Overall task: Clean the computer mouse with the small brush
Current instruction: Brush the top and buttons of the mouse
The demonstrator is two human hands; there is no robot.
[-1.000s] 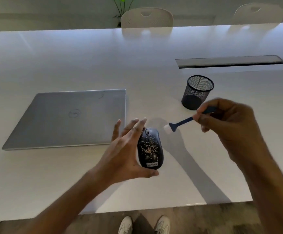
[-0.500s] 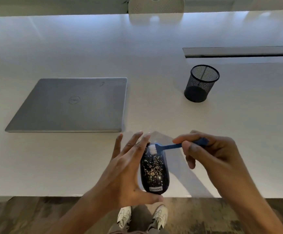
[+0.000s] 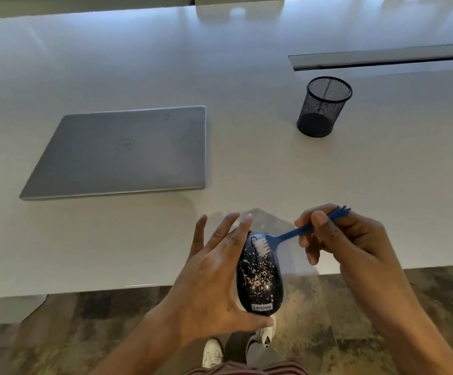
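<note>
The mouse [image 3: 259,277] is black with pale specks. The brush [image 3: 287,235] is blue with white bristles. The laptop [image 3: 128,152] is grey.

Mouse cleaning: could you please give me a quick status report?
Left hand holds mouse off the table. Right hand pinches brush, bristles on mouse's front end. Speckles cover mouse top. Nothing in the way.

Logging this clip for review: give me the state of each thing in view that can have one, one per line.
Laptop: lid closed, flat on the table.
Mesh pen cup: upright, looks empty.
Mouse: held off the table in the left hand, top covered in pale specks.
Brush: pinched in the right hand, white bristles on the front of the mouse.
Cable hatch: closed or open, cannot tell.
</note>
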